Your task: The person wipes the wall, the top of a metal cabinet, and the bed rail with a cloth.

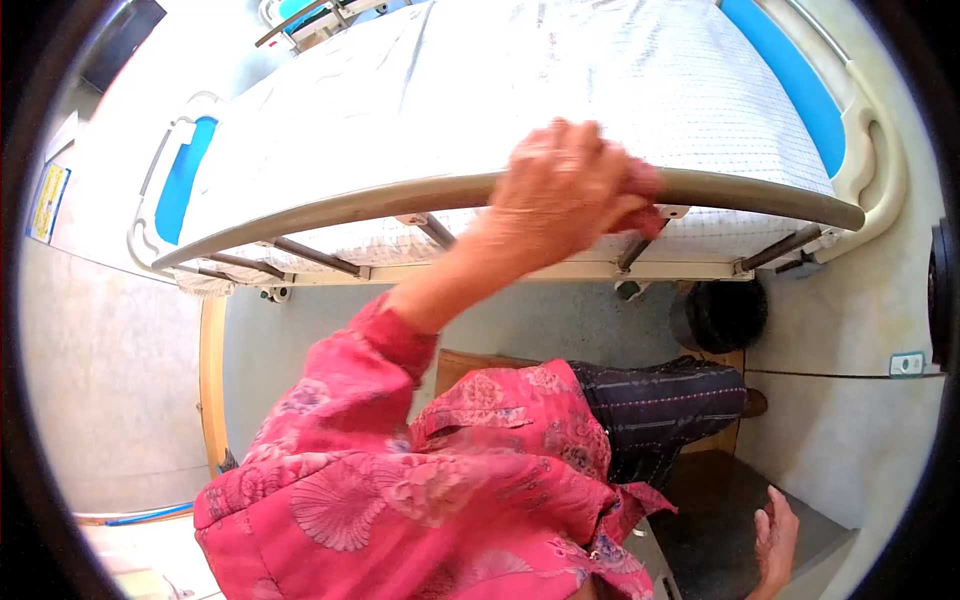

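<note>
My left hand (562,185) reaches across to the bed's side rail (370,203) and lies over its top bar. It is closed around a crumpled reddish cloth (642,188), which is blurred and partly covered by the fingers. The cloth touches the rail near one of its slanted posts. Away from the bed, at the lower right, my right hand (775,535) hangs beside a dark surface with its fingers extended and nothing in it. Beyond the rail, the bed (520,90) is covered with a white, faintly patterned sheet.
Blue-panelled end boards (790,75) close both ends of the bed. A black bin (722,312) stands on the floor by the right end. A socket (907,364) is on the right wall. A second bed's rail (325,15) shows at the top.
</note>
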`<state>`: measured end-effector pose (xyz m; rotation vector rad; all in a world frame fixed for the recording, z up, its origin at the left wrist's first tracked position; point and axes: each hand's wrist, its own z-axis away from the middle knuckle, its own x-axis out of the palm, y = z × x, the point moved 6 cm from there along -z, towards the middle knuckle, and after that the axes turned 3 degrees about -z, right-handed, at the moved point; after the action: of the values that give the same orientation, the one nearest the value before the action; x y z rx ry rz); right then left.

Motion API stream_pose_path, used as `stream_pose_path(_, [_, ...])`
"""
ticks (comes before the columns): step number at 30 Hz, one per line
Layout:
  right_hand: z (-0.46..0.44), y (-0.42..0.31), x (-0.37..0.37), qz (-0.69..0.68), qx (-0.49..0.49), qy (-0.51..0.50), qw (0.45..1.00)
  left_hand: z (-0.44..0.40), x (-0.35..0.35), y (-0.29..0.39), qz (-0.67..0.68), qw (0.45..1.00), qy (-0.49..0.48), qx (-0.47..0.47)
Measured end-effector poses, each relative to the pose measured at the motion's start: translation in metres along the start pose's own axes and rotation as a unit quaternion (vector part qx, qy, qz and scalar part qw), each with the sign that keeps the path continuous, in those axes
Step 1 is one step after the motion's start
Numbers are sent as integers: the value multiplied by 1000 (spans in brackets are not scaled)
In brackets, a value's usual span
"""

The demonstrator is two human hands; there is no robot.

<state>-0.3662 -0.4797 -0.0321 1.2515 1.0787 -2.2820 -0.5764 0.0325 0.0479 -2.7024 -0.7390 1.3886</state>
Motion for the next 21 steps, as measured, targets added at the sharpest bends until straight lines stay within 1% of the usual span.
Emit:
stream_pose_path(3, [0, -1, 1, 10, 16, -4, 1000, -48, 13, 50, 14, 999, 23, -20])
stream_pose_path(4, [-5, 0, -2, 13, 11, -9, 1000, -65, 22, 69, -28, 999, -15, -5])
stream_pose_path(5, [-9, 2, -2, 74, 9, -40, 996, -79, 28, 86, -25, 1000, -4, 10])
stream_pose_path(6, [-12, 4, -1, 135, 7, -70, 988, -97, 38, 103, -11, 999, -36, -10])
stream_pose_path(7, [-13, 3, -1, 137, 5, -72, 988, -114, 47, 118, 18, 998, -63, 3])
stream_pose_path(8, [-12, -1, -2, 120, -9, -58, 991, -132, 54, 132, 79, 994, -79, 16])
stream_pose_path(9, [-10, -3, -3, 103, -23, -44, 993, -149, 81, 152, 82, 996, -36, 5])
stream_pose_path(10, [-6, 3, 3, 104, -22, -46, 993, -164, 102, 166, 84, 996, -38, 3])
stream_pose_path(11, [0, 17, 7, 64, 6, 5, 998, -177, 121, 180, 103, 994, -25, 7])
stream_pose_path(12, [6, 23, 5, 24, 36, 56, 997, -176, 109, 179, 124, 992, -14, 10])
stream_pose_path(13, [8, 28, 4, 26, 40, 54, 997, -168, 87, 175, 97, 995, 23, -9])
stream_pose_path(14, [8, 29, 3, 35, 18, 43, 998, -160, 85, 174, 101, 995, 21, -9])
stream_pose_path(15, [7, 25, 2, 43, -5, 32, 999, -153, 85, 174, 105, 993, 55, -4])
stream_pose_path(16, [7, 18, 1, 42, -3, 33, 999, -146, 80, 171, 107, 990, 91, 2])
stream_pose_path(17, [9, 14, 1, 26, 44, 10, 999, -138, 71, 166, 36, 997, 64, -1])
stream_pose_path(18, [12, 14, 3, 9, 90, -13, 996, -127, 63, 152, 36, 997, 63, 0])
stream_pose_path(19, [13, 19, 2, 8, 92, -15, 996, -114, 57, 135, 73, 995, 55, 28])
stream_pose_path(20, [11, 20, 1, 33, 71, -23, 997, -100, 52, 119, 111, 991, 46, 56])
stream_pose_path(21, [15, 27, 3, 56, 52, -30, 997, -83, 49, 103, 98, 989, 66, 84])
